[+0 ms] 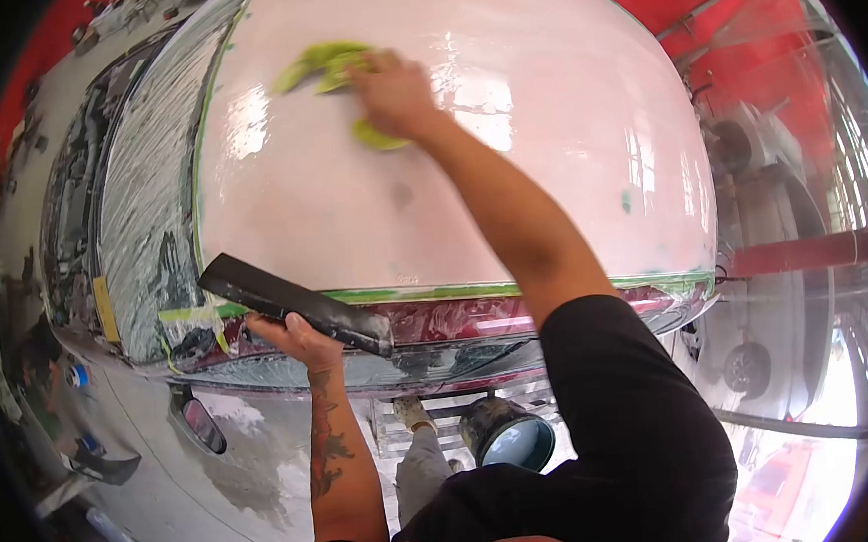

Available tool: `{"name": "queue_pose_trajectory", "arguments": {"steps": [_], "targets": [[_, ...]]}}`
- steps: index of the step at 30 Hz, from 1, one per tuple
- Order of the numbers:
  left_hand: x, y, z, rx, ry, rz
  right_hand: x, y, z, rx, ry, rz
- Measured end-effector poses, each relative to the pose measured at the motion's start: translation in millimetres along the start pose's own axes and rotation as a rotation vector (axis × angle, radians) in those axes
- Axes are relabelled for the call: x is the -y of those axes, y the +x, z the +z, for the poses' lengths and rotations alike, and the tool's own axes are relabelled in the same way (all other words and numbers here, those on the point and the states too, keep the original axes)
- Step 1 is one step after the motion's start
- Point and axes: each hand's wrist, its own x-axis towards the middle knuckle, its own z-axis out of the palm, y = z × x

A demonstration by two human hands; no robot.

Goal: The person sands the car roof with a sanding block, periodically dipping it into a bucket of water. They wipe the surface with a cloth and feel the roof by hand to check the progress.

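My right hand (pixel 395 92) is closed on a yellow-green cloth (pixel 325 61) and presses it on the pale pink, wet-looking car roof (pixel 549 194). Parts of the cloth stick out on either side of the fingers, slightly blurred. Near the roof's lower edge, my left hand (pixel 309 340) grips a long black sanding block (pixel 282 298). The block lies at a slant, its far end over the roof's corner. Green masking tape (pixel 435 293) runs along the edge of the pale area, above a dark red side strip (pixel 467 319).
Beneath me stands a dark bucket (pixel 514 435) of water, beside slatted planks (pixel 443 410). The windshield (pixel 151 199), left, is covered with wrinkled plastic. A side mirror (pixel 201 424) juts out lower left. Another vehicle (pixel 771 250) under clear sheeting is at right.
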Motion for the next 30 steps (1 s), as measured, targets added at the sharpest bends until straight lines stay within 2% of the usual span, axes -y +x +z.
{"name": "queue_pose_trajectory", "arguments": {"steps": [1,5,6,7,8,9,11,12,14,16,18,19,20,21,22,23,24,27,29,30], "targets": [[2.6,0.5,-2.3,0.006,0.035,0.004,-48.5,-18.4,-0.2,-0.069,-0.026,0.059],[14.4,1.2,-15.2,0.073,0.015,-0.016,-225.4,-141.0,-18.1,-0.080,-0.048,0.452],[14.7,1.0,-17.7,0.137,0.073,0.001,-262.3,-178.0,-18.1,-0.074,-0.013,0.620],[15.8,1.7,-21.2,0.198,0.132,0.019,-299.3,-216.2,-13.4,-0.120,-0.078,0.687],[22.7,2.1,-26.2,0.219,0.250,0.125,-358.7,-256.3,10.3,-0.085,-0.146,0.769],[23.2,0.3,-29.8,0.209,0.259,0.131,-380.7,-278.3,-7.5,0.083,-0.237,0.650],[22.8,-4.5,-31.1,0.253,0.080,-0.025,-443.8,-294.3,19.1,-0.100,0.079,1.008],[24.0,-5.1,-28.6,0.235,0.093,0.021,-455.9,-281.9,21.4,-0.100,0.092,0.999],[13.6,-5.7,-25.6,0.243,0.106,-0.022,-473.9,-241.0,19.5,0.318,-0.361,0.686],[5.0,-5.1,-19.6,0.227,0.135,-0.083,-473.2,-175.2,34.0,0.123,-0.020,0.839],[2.7,-1.1,-18.5,0.240,0.126,-0.061,-485.2,-102.8,87.5,-0.104,-0.162,0.481],[1.1,-0.9,-17.1,0.266,0.101,-0.052,-450.5,-52.9,85.1,-0.121,-0.045,0.430],[-2.9,-1.8,-10.6,0.206,0.048,-0.081,-411.3,-3.0,91.8,-0.203,0.027,0.408],[-2.0,-3.2,-13.9,0.195,0.069,-0.069,-341.6,41.2,69.1,-0.167,0.116,0.402],[3.1,-3.5,-17.9,0.212,0.066,-0.098,-301.8,81.1,74.5,-0.156,0.137,0.248],[6.4,-2.5,-20.7,0.230,0.061,-0.124,-247.9,115.3,76.7,-0.132,0.094,0.178],[5.0,-0.6,-23.0,0.248,0.103,-0.131,-192.9,142.0,87.7,-0.222,0.116,0.104],[-11.3,6.9,-9.7,0.230,0.137,-0.057,-20.9,161.8,60.6,-0.083,0.254,-0.062],[-14.5,7.1,-6.6,0.216,0.166,-0.041,66.0,145.1,50.4,0.012,0.287,-0.150],[-10.7,8.4,-9.6,0.201,0.186,-0.020,99.7,129.8,47.1,0.017,0.451,-0.133]]}}
